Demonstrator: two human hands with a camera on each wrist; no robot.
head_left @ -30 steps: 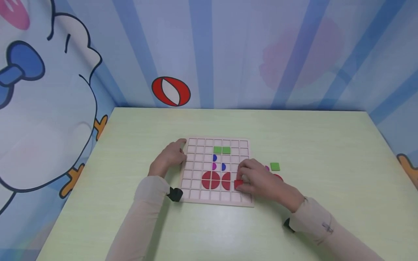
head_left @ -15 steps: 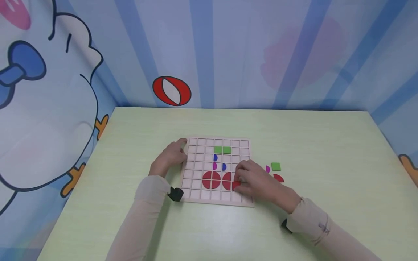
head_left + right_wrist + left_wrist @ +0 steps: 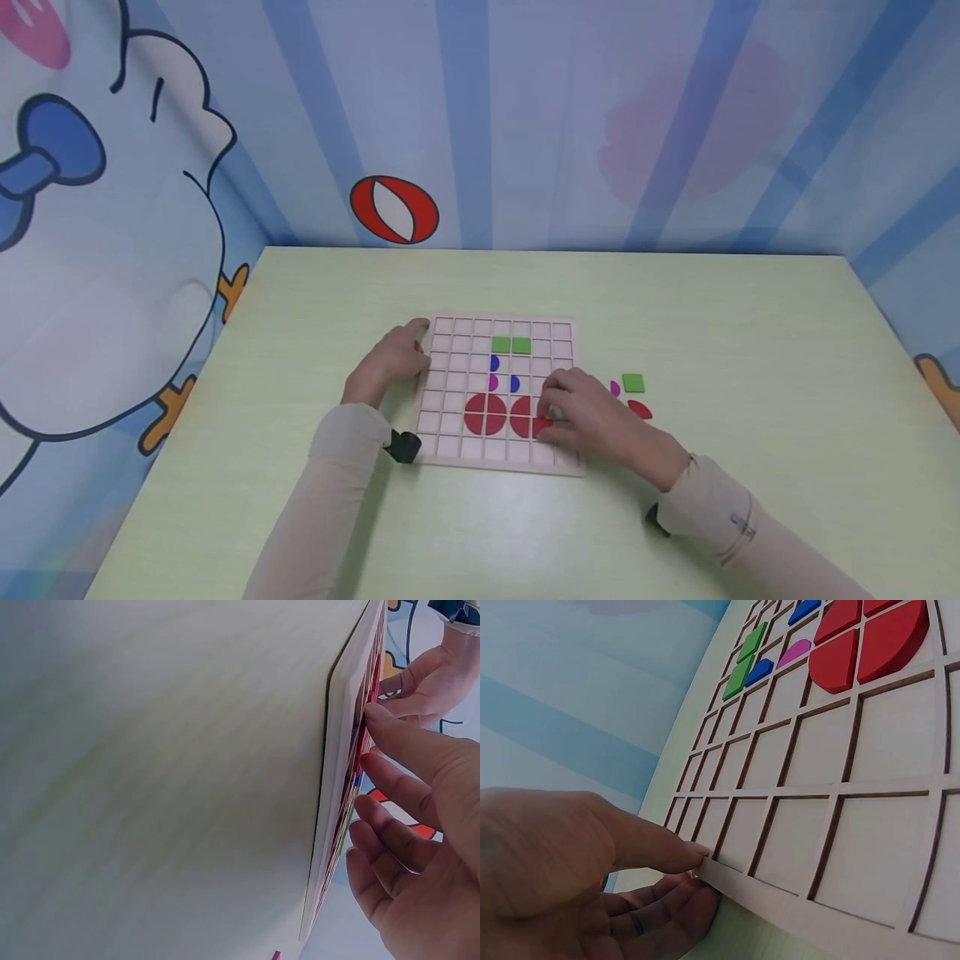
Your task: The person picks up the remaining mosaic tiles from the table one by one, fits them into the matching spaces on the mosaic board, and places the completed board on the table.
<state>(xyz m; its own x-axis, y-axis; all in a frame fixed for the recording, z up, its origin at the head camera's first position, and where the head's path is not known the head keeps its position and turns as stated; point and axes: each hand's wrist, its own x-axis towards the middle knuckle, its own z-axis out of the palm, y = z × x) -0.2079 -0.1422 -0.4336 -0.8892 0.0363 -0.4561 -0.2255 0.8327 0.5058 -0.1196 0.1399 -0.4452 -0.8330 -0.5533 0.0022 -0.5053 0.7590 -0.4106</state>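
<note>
The right hand (image 3: 592,410) pinches a red quarter piece (image 3: 541,427) on the near right of the grid board (image 3: 451,382), whose left edge the left hand (image 3: 387,358) grips; an uneven release could seat the piece askew, a slack left grip let the board slide

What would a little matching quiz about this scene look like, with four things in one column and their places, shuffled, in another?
1. Left grip
2. Right grip
3. Loose green square
4. Side-by-side green squares

A. on the table, right of the board
B. in the board's second row from its far edge
C. at the board's left edge
D. at a red piece

Pairs: 1-C, 2-D, 3-A, 4-B
</note>
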